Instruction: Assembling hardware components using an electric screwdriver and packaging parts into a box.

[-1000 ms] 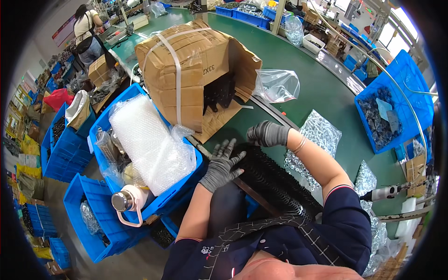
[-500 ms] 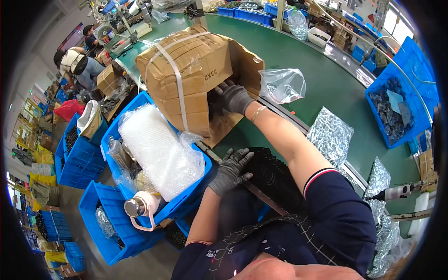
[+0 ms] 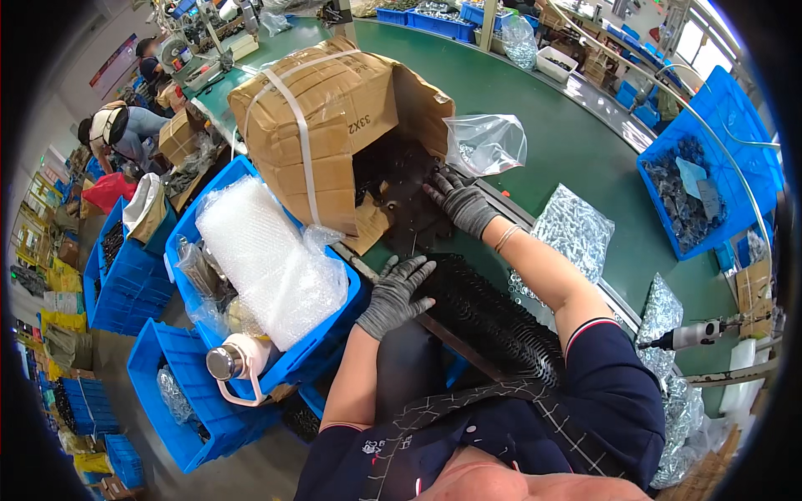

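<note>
A cardboard box (image 3: pixel 334 100) with white strapping lies on its side on the green bench. Its mouth faces me, and dark flat parts (image 3: pixel 409 188) spill from it onto the bench. At the right edge of that spill is my right hand (image 3: pixel 466 207) in a grey glove, fingers spread and touching the parts. My left hand (image 3: pixel 396 294), gloved too, is open with fingers apart by the bench's near edge. Just right of it, many thin black pieces (image 3: pixel 493 313) sit packed in rows. Neither hand grips anything I can see.
A blue crate (image 3: pixel 347 292) with bubble wrap (image 3: pixel 263 259) and a pale bottle (image 3: pixel 238 361) stands left. Bags of shiny metal parts (image 3: pixel 575 230) and a clear plastic bag (image 3: pixel 486 146) lie right. A blue bin (image 3: pixel 710 167) and a power tool (image 3: pixel 697 336) are farther right.
My right hand has come out of the box mouth toward me and right. Dark parts now spread outside the box. My left hand stays near the bench edge, still open.
</note>
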### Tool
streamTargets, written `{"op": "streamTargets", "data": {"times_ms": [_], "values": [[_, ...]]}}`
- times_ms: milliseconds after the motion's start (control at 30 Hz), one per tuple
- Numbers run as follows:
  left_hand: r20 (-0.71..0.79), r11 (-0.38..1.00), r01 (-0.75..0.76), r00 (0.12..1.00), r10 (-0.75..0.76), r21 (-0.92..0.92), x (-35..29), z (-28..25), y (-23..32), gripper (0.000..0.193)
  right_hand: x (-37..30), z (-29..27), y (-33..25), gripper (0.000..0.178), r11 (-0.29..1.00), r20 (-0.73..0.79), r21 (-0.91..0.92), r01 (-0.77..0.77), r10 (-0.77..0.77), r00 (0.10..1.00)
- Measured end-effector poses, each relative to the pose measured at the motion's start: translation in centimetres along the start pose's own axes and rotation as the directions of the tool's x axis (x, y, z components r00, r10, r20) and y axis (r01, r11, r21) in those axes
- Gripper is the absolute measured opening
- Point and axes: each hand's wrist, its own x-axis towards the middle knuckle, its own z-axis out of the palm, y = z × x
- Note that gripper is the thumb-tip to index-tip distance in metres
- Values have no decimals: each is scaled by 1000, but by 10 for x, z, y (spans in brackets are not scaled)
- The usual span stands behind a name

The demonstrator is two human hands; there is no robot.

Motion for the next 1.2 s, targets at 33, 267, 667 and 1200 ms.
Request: {"op": "streamTargets", "data": {"times_ms": [33, 267, 667, 1200], "values": [[-2, 1000, -5, 1000, 5, -9, 1, 0, 0, 67, -2, -1, 4, 57, 1000, 9, -2, 27, -27, 1000], [-29, 1000, -6, 1000, 5, -28, -3, 3, -1, 66, 9, -74, 31, 38, 945, 207, 311, -97, 33, 978], [48, 992, 119, 992, -117, -46, -4, -6, 1, 66, -37, -91, -21, 39, -251, 594, 777, -577, -8, 804], [-331, 947, 265, 890, -313, -182, -7, 42, 21, 59, -39, -60, -47, 36, -155, 185, 969, -193, -59, 981]]}}
